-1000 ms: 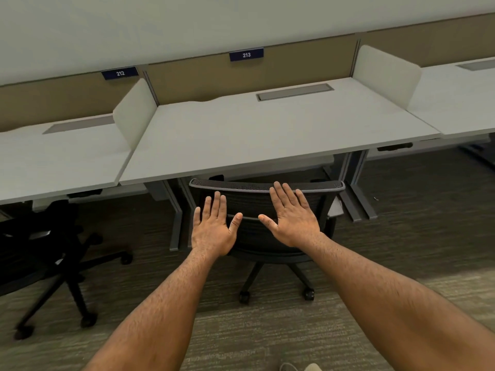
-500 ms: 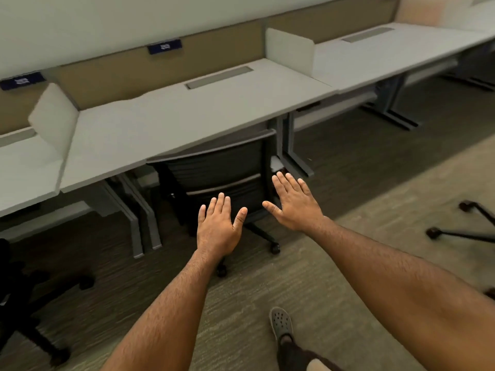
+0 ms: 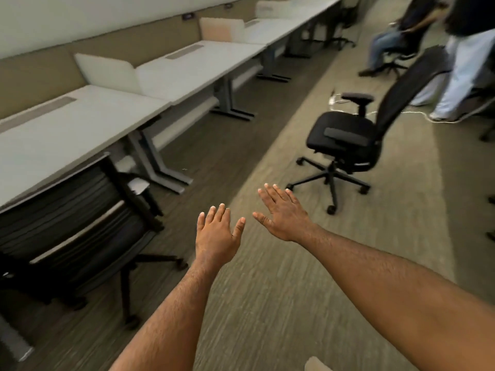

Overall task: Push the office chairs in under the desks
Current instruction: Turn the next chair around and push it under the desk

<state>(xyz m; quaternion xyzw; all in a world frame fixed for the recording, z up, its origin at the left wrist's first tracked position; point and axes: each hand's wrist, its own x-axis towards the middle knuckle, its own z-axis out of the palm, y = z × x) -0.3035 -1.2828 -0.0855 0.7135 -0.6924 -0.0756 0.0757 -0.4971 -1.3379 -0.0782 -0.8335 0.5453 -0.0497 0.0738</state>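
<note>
A black mesh-backed office chair [image 3: 72, 218] stands at the lower left, its back against the edge of a white desk [image 3: 67, 124]. A second black office chair [image 3: 348, 140] with armrests stands out in the aisle at the right, away from the desks. My left hand [image 3: 217, 234] and my right hand [image 3: 284, 212] are stretched out over the carpet between the two chairs. Both hands have straight fingers and touch nothing.
A row of white desks [image 3: 203, 60] with dividers runs along the left wall into the distance. One person sits [image 3: 388, 41] and another stands [image 3: 463, 65] at the far right. A white cable [image 3: 388, 112] lies on the carpet behind the loose chair.
My view has swung right, away from the tucked-in chair. My hands have come off that chair's back and now hover over the aisle. The loose chair has come into view.
</note>
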